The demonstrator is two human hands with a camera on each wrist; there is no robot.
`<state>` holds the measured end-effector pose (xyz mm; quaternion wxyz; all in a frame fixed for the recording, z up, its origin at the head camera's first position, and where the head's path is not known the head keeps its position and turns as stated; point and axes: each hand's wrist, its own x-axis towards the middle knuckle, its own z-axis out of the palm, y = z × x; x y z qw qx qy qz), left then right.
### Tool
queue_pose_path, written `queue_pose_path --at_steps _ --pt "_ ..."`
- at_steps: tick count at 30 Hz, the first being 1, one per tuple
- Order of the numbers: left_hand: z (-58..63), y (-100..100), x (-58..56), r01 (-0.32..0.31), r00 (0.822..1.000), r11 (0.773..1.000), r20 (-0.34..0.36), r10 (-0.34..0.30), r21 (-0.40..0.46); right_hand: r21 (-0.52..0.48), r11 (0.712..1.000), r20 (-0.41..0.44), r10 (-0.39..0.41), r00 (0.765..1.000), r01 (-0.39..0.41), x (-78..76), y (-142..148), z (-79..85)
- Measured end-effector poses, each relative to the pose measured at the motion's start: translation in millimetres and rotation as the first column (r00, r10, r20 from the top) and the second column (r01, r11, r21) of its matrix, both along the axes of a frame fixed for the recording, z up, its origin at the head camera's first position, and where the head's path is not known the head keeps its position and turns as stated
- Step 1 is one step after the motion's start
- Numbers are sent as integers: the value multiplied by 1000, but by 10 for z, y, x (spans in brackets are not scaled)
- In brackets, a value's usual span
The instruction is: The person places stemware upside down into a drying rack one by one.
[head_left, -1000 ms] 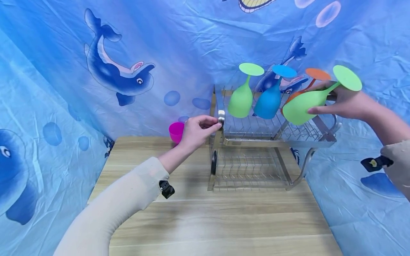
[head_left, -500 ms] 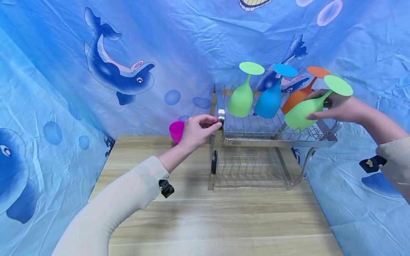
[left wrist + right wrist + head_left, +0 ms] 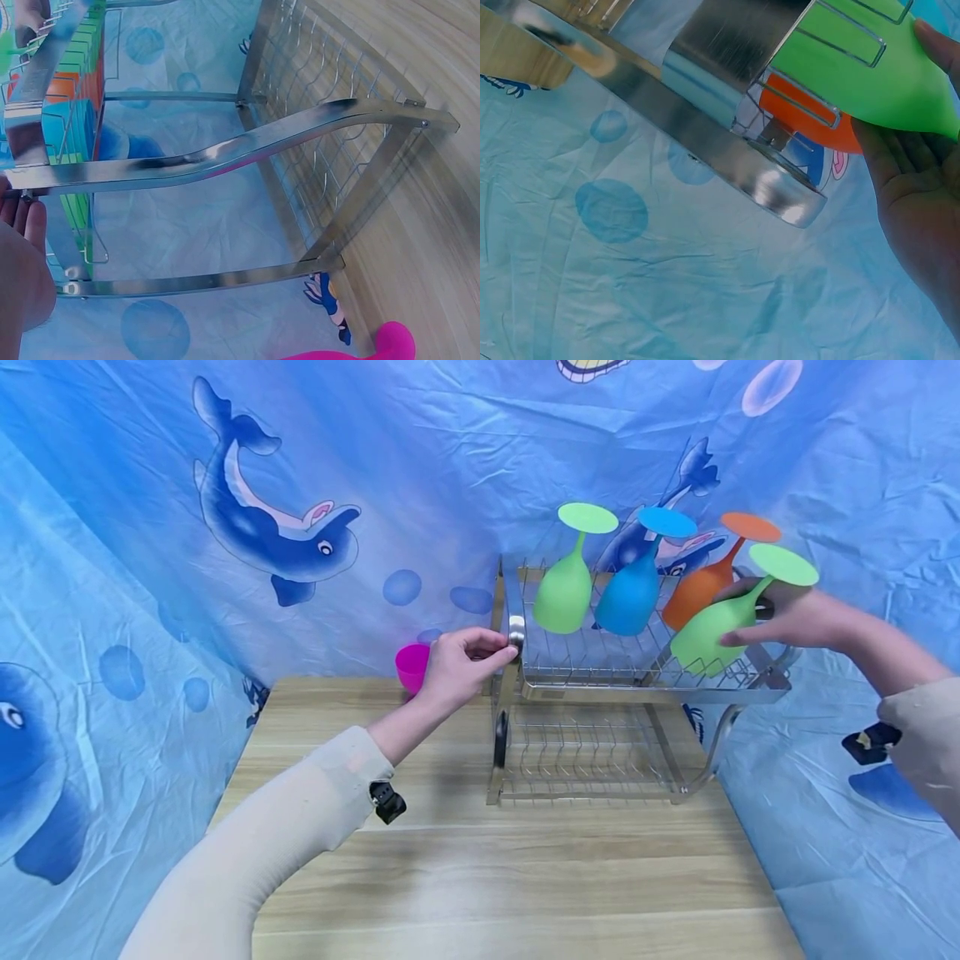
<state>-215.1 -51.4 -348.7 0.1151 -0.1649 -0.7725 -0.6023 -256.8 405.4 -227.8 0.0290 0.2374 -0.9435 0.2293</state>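
Observation:
My right hand (image 3: 798, 614) grips the bowl of a light green goblet (image 3: 705, 639), which is upside down and tilted with its foot up to the right. The bowl's rim sits among the wires at the front right of the upper tier of a metal dish rack (image 3: 600, 695). Behind it, an orange goblet (image 3: 693, 597), a blue goblet (image 3: 628, 597) and another green goblet (image 3: 564, 593) stand upside down on the same tier. With thumb and fingers, my left hand (image 3: 459, 668) pinches the rack's upper left frame. In the right wrist view, rack wires cross the held green bowl (image 3: 855, 56).
A magenta cup (image 3: 410, 668) stands on the wooden table (image 3: 450, 877) at the back, left of the rack and partly behind my left hand. The rack's lower tier (image 3: 585, 760) has bare wires. Blue dolphin-print cloth (image 3: 420, 485) hangs behind and at both sides.
My right hand has brought the green goblet down and slightly left, so its rim now lies among the upper tier's wires. The left hand keeps its hold on the rack frame.

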Motion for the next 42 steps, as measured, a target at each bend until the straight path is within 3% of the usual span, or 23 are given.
queue_pose_path --at_steps 13,20,25,33,42 --pt "-5 0 8 13 1000 1000 23 -13 19 38 995 62 -90 994 88 41 5 6" --pt "-17 -8 10 8 1000 1000 25 -8 16 28 998 52 -65 997 64 32 16 -34" --pt "-26 -10 -5 13 1000 1000 22 -13 14 45 994 112 -101 989 97 90 36 -49" --pt "5 -16 6 12 1000 1000 20 -13 23 77 981 158 -189 969 179 299 125 0" --pt "41 -56 -6 40 999 999 35 -40 7 -29 972 135 -229 964 235 686 227 -191"
